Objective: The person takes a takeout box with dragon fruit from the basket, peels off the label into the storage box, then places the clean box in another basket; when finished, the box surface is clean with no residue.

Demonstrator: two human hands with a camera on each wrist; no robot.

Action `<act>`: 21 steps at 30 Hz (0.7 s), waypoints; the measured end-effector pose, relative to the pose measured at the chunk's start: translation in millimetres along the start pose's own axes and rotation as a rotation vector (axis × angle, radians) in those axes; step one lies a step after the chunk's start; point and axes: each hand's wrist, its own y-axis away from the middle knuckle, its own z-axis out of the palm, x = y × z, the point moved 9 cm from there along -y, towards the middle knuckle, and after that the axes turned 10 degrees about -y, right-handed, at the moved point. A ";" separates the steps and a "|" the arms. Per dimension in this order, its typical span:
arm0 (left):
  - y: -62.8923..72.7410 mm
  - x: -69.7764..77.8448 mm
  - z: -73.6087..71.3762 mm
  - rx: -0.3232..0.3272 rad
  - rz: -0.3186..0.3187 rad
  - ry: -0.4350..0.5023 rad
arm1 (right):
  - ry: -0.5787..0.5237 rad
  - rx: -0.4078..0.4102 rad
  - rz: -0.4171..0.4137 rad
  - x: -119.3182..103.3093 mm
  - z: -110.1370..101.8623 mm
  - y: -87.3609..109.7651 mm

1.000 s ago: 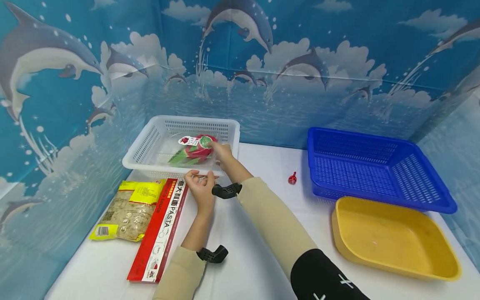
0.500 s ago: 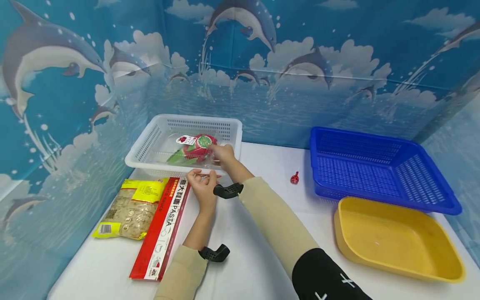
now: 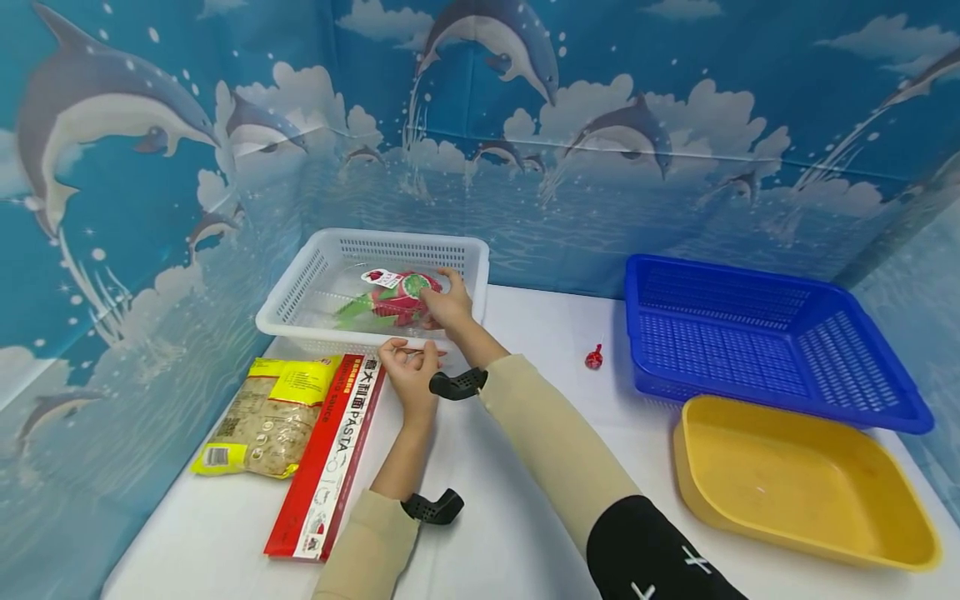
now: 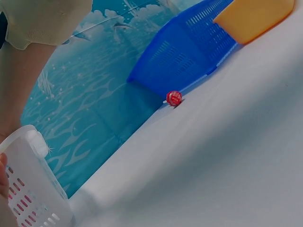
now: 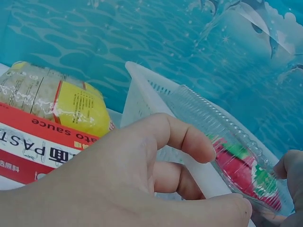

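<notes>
A clear plastic box (image 5: 222,118) holding a red and green dragon fruit (image 3: 405,308) lies in the white basket (image 3: 480,267) at the back left, its top bearing a white label. My right hand (image 3: 452,307) grips the box's right end, with the thumb over the fruit and fingers at the far side. My left hand (image 3: 411,375) holds the basket's front rim with curled fingers and thumb; it fills the lower part of the right wrist view. Of the right hand, only a bit shows at that view's right edge.
Left of the hands lie a yellow-ended bag (image 3: 273,417) and a red pasta packet (image 3: 326,458). A red lollipop (image 3: 594,358) lies between the white basket and a blue basket (image 3: 780,358). In front of the blue basket stands a yellow tub (image 3: 802,483).
My right fingers have spread to the far side of the box's right end, and the box has shifted slightly in the basket. The left hand stays at the rim.
</notes>
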 end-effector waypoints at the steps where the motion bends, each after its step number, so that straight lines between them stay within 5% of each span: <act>1: -0.1 -0.7 0.0 0.000 -0.003 0.000 | 0.016 -0.008 -0.009 -0.9 0.4 -0.4; 12: -0.4 0.0 -0.1 0.004 0.029 -0.028 | 0.179 -0.011 -0.095 -13.2 -5.7 -5.1; 21: -1.4 -1.7 -0.4 0.010 0.020 -0.036 | 0.073 -0.082 -0.144 -27.2 -11.1 1.4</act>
